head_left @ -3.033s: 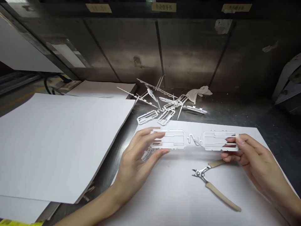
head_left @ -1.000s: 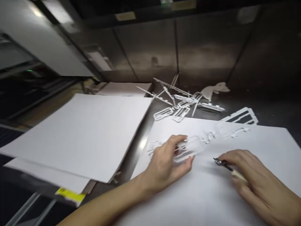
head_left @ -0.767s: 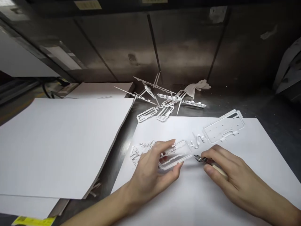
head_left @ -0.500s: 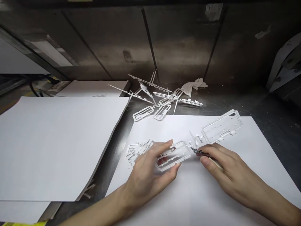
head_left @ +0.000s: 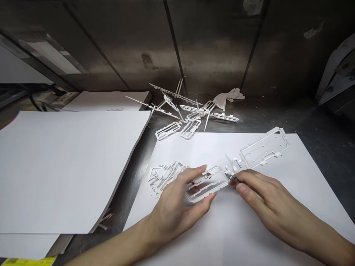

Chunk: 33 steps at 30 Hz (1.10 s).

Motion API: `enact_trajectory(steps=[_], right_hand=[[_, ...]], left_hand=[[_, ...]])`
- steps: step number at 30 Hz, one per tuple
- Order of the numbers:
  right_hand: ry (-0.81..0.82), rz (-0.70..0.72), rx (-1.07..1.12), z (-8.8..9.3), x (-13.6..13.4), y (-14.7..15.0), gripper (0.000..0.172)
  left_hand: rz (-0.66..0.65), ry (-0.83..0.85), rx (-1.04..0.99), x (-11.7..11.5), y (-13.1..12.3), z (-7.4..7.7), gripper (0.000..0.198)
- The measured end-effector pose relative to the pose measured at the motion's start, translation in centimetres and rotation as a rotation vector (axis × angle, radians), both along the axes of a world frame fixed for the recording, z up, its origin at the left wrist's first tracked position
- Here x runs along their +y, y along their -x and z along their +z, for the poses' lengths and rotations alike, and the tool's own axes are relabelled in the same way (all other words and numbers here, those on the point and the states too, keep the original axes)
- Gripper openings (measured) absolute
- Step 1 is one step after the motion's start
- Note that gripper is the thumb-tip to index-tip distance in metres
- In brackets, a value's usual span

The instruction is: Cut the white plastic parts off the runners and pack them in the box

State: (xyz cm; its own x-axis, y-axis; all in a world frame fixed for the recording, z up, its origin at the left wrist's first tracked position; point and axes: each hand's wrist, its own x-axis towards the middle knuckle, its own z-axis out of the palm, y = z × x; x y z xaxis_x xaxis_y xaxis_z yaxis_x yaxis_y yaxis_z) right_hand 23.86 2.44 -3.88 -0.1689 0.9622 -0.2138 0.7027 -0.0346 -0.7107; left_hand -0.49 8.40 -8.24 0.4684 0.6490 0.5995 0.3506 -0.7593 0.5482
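Seen from beside the worker, the left hand (head_left: 180,199) pinches a white openwork plastic frame (head_left: 207,188) above a large white paper sheet (head_left: 222,232), thumb on its lower edge and fingertips at the upper, presumably to steady it while leaving its right end exposed. At that end, the right hand (head_left: 269,199) is curled around small steel side cutters (head_left: 233,178); their tips reach the narrow gap beside a curled white plastic runner (head_left: 235,163), though I cannot tell whether the blades have met. A second white rectangular plastic frame (head_left: 267,158) extends beyond the runner, tilted up to the right. The sheet probably keeps the pale parts off the dark metal worktop (head_left: 288,114); a pile of flat white plastic pieces (head_left: 166,175) lies on it beside the left hand, apart from the tangled white plastic runners (head_left: 194,111) behind, near a limp white glove (head_left: 229,98). Compared with three seconds ago, the side cutters have left the sheet for the right hand, which has released the second frame.
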Motion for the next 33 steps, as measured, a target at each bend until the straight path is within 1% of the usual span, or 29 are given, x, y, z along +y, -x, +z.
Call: enact_trajectory(steps=[6,12,15,18,20,22,26,29,31,33], right_hand=[[0.069,0.014,0.066,0.3,0.2,0.4,0.04],[0.016,0.014,0.05,0.1,0.4,0.4,0.04],[0.016,0.013,0.037,0.2,0.5,0.4,0.043],[0.02,0.013,0.022,0.3,0.6,0.4,0.043],[0.009,0.022,0.005,0.0,0.6,0.4,0.042],[-0.01,0.03,-0.017,-0.4,0.5,0.4,0.042],[-0.093,0.047,-0.049,-1.2,0.4,0.4,0.041],[-0.171,0.046,-0.051,-1.2,0.5,0.4,0.042],[-0.276,0.024,-0.043,-1.1,0.9,0.2,0.041],[-0.455,-0.042,-0.068,-1.1,1.4,-0.2,0.035]], left_hand=[[-0.036,0.046,-0.002,-0.1,0.0,0.0,0.062],[-0.033,0.117,-0.003,-0.4,-0.1,-0.3,0.06],[-0.014,0.138,-0.061,-0.6,-0.2,-0.3,0.069],[-0.029,0.223,-0.127,-0.8,-0.2,-0.3,0.081],[-0.047,0.257,-0.127,-0.8,-0.1,-0.4,0.084],[-0.056,0.254,-0.102,-0.8,0.0,-0.6,0.084],[-0.037,0.197,-0.002,-0.7,0.2,-0.9,0.08],[-0.023,0.134,0.103,-0.4,0.2,-0.4,0.074],[-0.013,0.078,0.181,0.0,0.3,0.2,0.062],[0.052,0.016,0.272,0.6,0.6,0.8,0.049]])
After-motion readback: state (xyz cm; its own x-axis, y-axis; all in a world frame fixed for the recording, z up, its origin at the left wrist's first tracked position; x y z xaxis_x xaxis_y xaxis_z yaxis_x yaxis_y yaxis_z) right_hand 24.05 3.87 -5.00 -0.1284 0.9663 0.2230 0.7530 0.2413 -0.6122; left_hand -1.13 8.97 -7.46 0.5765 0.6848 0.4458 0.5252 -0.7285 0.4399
